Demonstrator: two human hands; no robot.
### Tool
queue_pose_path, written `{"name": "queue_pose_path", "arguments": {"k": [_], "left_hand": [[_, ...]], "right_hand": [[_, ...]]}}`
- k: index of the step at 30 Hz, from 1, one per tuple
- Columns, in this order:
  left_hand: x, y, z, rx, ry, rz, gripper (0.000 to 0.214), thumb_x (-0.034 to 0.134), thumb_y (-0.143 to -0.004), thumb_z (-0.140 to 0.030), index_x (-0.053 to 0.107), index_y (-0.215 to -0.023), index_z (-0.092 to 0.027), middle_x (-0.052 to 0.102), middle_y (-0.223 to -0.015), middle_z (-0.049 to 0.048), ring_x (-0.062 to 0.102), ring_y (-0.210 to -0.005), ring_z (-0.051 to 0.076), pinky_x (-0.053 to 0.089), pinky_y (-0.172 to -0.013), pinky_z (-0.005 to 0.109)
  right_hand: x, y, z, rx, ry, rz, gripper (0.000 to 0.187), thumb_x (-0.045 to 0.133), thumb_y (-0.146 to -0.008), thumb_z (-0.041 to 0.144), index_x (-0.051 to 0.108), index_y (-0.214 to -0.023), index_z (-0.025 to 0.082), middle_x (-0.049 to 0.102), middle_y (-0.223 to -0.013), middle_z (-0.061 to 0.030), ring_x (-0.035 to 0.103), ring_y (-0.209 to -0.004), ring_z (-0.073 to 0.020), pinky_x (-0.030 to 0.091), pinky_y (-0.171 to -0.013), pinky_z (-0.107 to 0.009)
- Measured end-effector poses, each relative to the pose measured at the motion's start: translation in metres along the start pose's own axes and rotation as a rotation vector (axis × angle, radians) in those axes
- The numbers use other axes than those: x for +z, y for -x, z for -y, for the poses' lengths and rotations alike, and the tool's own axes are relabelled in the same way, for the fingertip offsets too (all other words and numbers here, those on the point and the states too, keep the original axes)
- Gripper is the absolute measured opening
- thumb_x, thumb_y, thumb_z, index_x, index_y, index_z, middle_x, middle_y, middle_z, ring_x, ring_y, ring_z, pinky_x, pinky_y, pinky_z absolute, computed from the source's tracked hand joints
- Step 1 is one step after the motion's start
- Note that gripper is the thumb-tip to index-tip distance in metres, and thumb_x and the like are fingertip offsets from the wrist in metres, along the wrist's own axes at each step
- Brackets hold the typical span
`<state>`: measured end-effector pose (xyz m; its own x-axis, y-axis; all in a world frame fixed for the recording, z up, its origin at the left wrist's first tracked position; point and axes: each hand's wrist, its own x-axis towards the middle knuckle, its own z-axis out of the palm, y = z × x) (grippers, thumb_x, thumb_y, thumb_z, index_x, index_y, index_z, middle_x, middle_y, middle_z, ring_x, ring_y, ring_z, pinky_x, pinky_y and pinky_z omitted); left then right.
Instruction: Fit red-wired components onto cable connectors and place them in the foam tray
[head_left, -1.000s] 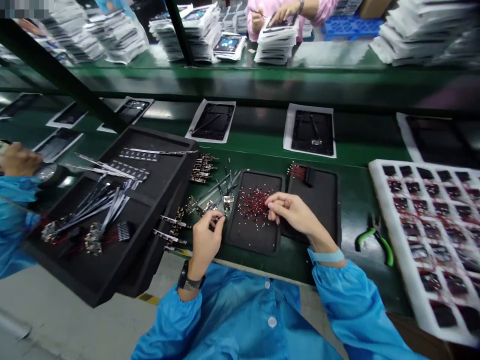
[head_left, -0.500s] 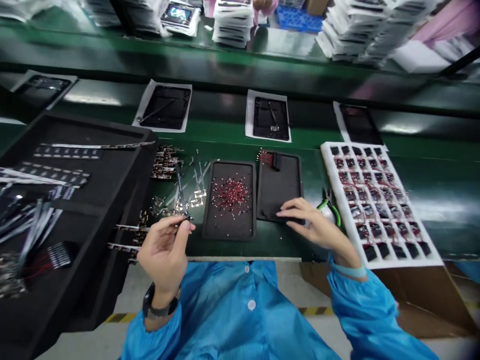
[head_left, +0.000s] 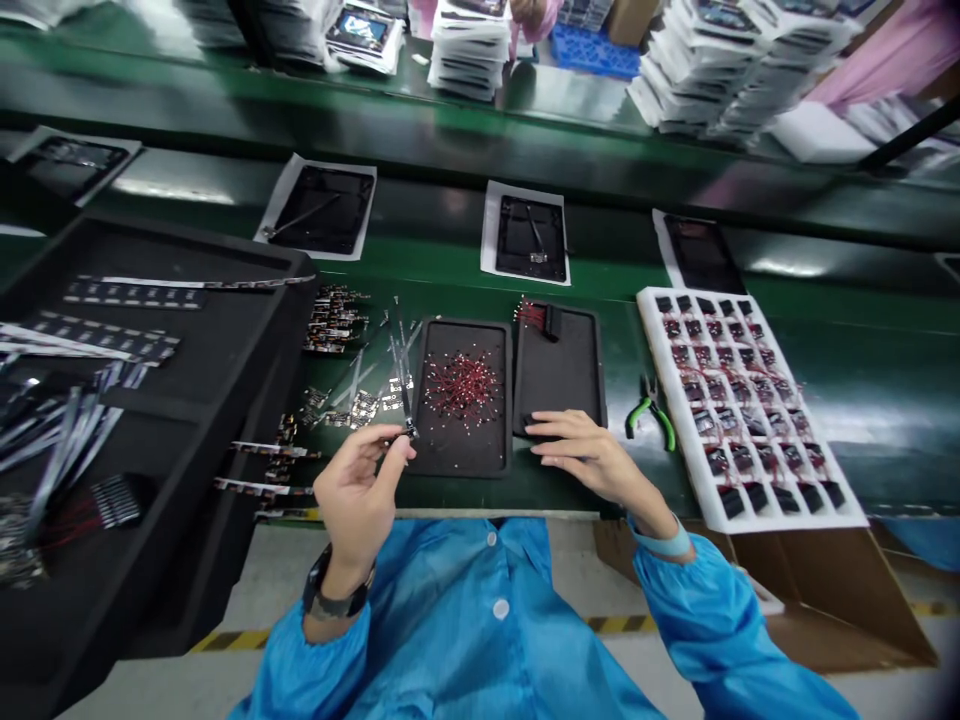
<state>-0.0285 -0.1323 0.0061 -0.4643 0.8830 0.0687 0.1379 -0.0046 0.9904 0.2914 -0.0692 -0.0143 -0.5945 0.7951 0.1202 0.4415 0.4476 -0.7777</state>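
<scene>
My left hand [head_left: 360,492] is raised near the bench's front edge, fingers pinched on a thin flat cable strip [head_left: 401,385] that sticks up and away. My right hand [head_left: 581,458] lies with its fingers stretched out, nothing in it, its fingertips on the near edge of a black tray [head_left: 559,375] that carries one small black part with red wires [head_left: 541,317]. Between the hands sits a second black tray [head_left: 491,340] with a heap of small red wires [head_left: 463,385].
A big black tray [head_left: 225,300] of flat cables fills the left. Loose connectors [head_left: 334,320] lie beside it. Green-handled pliers [head_left: 651,412] and a white tray of wired parts [head_left: 742,400] are at the right. Black panels on white sheets ride the belt [head_left: 450,270] behind. Another person works at the far bench.
My right hand left the red wires, swung right toward the pliers, then came back left to the right tray's near edge. My left hand lifted with the strip. The view shifted right.
</scene>
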Motion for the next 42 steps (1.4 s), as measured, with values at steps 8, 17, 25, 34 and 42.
{"name": "queue_pose_path", "arguments": {"k": [8, 17, 25, 34, 42], "left_hand": [[0.028, -0.021, -0.005, -0.125, 0.173, 0.2, 0.025, 0.077, -0.087, -0.031, 0.074, -0.106, -0.016, 0.073, -0.073, 0.0019, 0.068, -0.062, 0.015, 0.058, -0.063, 0.027], [0.071, -0.074, -0.024, -0.142, 0.277, 0.389, 0.018, 0.081, -0.078, -0.026, 0.074, -0.091, -0.015, 0.074, -0.079, 0.0044, 0.068, -0.065, 0.014, 0.057, -0.063, 0.026], [0.089, -0.101, -0.029, -0.216, 0.314, 0.565, 0.017, 0.081, -0.078, -0.028, 0.077, -0.089, -0.014, 0.071, -0.067, 0.0029, 0.062, -0.056, 0.013, 0.051, -0.057, 0.025], [0.096, -0.105, -0.009, -0.323, 0.382, 0.62, 0.018, 0.084, -0.077, -0.026, 0.079, -0.088, -0.013, 0.073, -0.071, 0.0048, 0.063, -0.059, 0.011, 0.05, -0.057, 0.022], [0.098, -0.103, -0.007, -0.351, 0.391, 0.602, 0.019, 0.085, -0.076, -0.025, 0.08, -0.087, -0.012, 0.075, -0.072, 0.0062, 0.067, -0.061, 0.013, 0.053, -0.059, 0.022]], "right_hand": [[0.006, -0.05, 0.024, 0.312, -0.533, -0.29, 0.027, 0.076, -0.092, 0.043, 0.07, -0.104, 0.02, 0.081, -0.079, -0.0058, 0.078, -0.076, -0.0236, 0.06, -0.078, -0.038], [0.008, -0.1, 0.047, 0.231, -0.63, -0.238, 0.027, 0.077, -0.089, 0.044, 0.075, -0.095, 0.018, 0.074, -0.07, -0.0032, 0.062, -0.047, -0.0137, 0.049, -0.048, -0.027], [0.01, -0.117, 0.042, 0.192, -0.432, -0.325, 0.019, 0.075, -0.09, 0.038, 0.079, -0.086, 0.019, 0.071, -0.067, -0.0029, 0.062, -0.057, -0.0162, 0.047, -0.052, -0.028], [0.009, -0.118, 0.036, 0.218, -0.299, -0.296, 0.018, 0.07, -0.088, 0.03, 0.077, -0.079, 0.017, 0.062, -0.058, -0.0002, 0.038, -0.048, -0.0096, 0.029, -0.047, -0.026], [0.01, -0.116, 0.033, 0.229, -0.277, -0.261, 0.015, 0.067, -0.088, 0.024, 0.076, -0.08, 0.015, 0.057, -0.056, 0.0015, 0.033, -0.05, -0.0088, 0.025, -0.049, -0.026]]}}
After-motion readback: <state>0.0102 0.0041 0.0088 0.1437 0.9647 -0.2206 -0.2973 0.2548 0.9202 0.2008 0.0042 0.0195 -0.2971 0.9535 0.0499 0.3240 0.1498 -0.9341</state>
